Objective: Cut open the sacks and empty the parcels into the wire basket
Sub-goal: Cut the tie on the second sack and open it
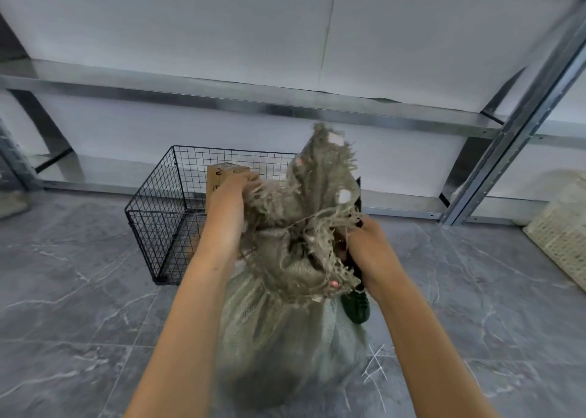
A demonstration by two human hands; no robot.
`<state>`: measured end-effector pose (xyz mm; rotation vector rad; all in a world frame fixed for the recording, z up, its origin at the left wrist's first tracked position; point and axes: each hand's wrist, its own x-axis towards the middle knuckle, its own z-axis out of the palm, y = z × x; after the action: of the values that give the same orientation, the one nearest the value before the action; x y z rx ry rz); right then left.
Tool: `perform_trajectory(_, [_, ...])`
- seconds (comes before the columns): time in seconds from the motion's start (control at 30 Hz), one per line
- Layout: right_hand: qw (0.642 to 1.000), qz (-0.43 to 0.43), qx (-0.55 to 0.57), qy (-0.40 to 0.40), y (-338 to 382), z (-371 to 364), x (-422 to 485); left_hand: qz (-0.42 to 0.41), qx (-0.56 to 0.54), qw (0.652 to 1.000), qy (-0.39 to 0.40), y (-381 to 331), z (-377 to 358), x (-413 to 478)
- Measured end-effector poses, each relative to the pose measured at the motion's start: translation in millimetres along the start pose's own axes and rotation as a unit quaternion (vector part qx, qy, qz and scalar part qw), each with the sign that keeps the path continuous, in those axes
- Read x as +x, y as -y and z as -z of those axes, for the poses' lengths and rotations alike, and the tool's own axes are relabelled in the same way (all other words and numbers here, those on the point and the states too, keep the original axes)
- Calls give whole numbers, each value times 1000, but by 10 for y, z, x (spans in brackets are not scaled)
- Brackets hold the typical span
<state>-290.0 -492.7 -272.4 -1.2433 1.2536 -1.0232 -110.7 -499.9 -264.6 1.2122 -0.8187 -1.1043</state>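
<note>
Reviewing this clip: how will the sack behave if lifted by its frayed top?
Likely floppy: the sack crumples at its mouth where the left hand and right hand grip it. Probably heavy, since its body bulges full. Frayed strands may pull loose.

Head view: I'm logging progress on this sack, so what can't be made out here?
- In the right hand, the tool: only its dark green end shows; the frayed sack hides the rest.
- Sack contents: covered by fabric.
- The wire basket: right part behind sack and left hand; parcel count unclear.
</note>
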Motion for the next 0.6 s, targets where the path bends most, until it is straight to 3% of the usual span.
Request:
perform_trajectory(0.1, [994, -36, 102, -30, -37, -7, 59, 58, 156, 985, -33, 172, 94, 116])
perform_trajectory(0.17, [986, -50, 152, -49, -60, -9, 81, 100, 143, 984, -41, 316, 155, 149])
perform_trajectory(0.3, [965, -68, 241, -78, -53, 8, 110, 172, -110, 979, 30, 590, 359, 169])
perform_trajectory(0.43, [957, -91, 244, -128, -106, 3, 169, 143, -430, 880, 142, 828, 548, 168])
perform_trajectory(0.5, [955, -92, 243, -145, -105, -18, 186, 129, -473, 841, 230, 847, 555, 144])
perform_trajectory(0.57, [951, -94, 255, -147, -102, -22, 197, 112, -434, 851, 273, 856, 492, 111])
perform_trajectory(0.6, [949, -92, 265, -142, -105, -15, 203, 143, -392, 870, 263, 853, 442, 141])
